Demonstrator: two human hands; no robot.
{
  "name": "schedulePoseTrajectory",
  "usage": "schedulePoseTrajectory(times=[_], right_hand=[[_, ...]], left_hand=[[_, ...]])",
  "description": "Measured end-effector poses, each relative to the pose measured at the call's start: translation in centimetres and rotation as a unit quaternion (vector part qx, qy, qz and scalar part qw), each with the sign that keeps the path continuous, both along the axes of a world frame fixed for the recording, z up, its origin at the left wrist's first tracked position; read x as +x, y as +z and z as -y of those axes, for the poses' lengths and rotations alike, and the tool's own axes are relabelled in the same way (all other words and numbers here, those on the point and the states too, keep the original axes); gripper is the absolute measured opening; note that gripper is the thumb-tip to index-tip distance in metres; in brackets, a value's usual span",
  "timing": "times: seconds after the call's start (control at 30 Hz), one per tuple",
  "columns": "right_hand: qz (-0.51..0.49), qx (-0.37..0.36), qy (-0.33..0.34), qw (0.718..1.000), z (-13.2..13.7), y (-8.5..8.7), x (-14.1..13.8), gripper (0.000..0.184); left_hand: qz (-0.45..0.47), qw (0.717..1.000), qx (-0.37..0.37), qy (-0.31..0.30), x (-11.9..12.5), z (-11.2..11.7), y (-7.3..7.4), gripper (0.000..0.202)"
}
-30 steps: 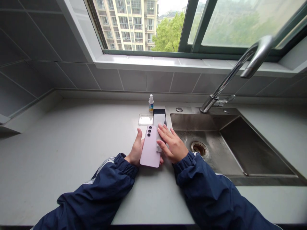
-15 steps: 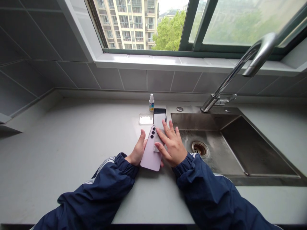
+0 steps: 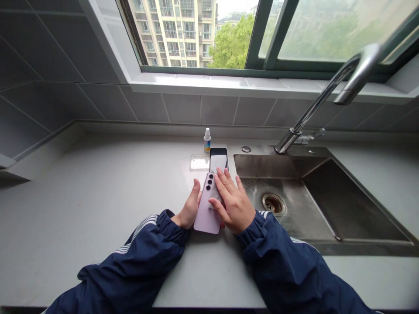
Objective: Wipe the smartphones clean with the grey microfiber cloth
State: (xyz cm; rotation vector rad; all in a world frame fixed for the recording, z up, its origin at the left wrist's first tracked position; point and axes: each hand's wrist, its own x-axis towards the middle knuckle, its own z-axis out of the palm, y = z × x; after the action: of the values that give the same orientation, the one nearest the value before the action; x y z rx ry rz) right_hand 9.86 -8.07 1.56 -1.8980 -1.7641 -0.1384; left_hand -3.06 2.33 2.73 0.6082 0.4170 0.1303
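A pale pink smartphone (image 3: 207, 220) is held back side up over the counter, its three round camera lenses toward the far end. My left hand (image 3: 189, 208) grips it from the left, thumb raised beside the edge and some fingers underneath. Across the upper right of the phone's back lies my right hand (image 3: 235, 202), fingers stretched out. Under that palm shows a small greyish-white patch, perhaps a thin wipe; most of it is hidden. Just beyond, a second phone (image 3: 218, 159) with a dark, reflecting screen rests on the counter, partly covered by my right fingers.
A clear phone case (image 3: 199, 162) lies left of the second phone, with a small white-capped spray bottle (image 3: 207, 140) upright behind it. To the right is a steel sink (image 3: 314, 213) with a tall faucet (image 3: 327, 93). The pale counter (image 3: 98, 196) runs below a window.
My right hand has slid slightly over the phone's back, and its fingers have drawn closer together. The left hand keeps its hold on the phone, which has shifted slightly right.
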Motion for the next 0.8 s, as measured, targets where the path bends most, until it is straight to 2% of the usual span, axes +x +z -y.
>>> schedulePoseTrajectory(times=[0.23, 0.6, 0.8], right_hand=[[0.010, -0.019, 0.019, 1.000, -0.1, -0.2, -0.1, 0.070], [-0.021, -0.053, 0.049, 0.997, 0.2, 0.1, -0.9, 0.070], [-0.038, -0.071, 0.067, 0.994, 0.4, 0.3, -1.8, 0.070]], left_hand=[[-0.015, 0.999, -0.015, 0.048, 0.4, 0.4, 0.7, 0.075], [0.027, 0.995, -0.048, 0.080, 0.7, 0.3, 0.2, 0.077], [0.012, 0.995, -0.058, 0.086, 0.6, 0.0, 0.0, 0.084]])
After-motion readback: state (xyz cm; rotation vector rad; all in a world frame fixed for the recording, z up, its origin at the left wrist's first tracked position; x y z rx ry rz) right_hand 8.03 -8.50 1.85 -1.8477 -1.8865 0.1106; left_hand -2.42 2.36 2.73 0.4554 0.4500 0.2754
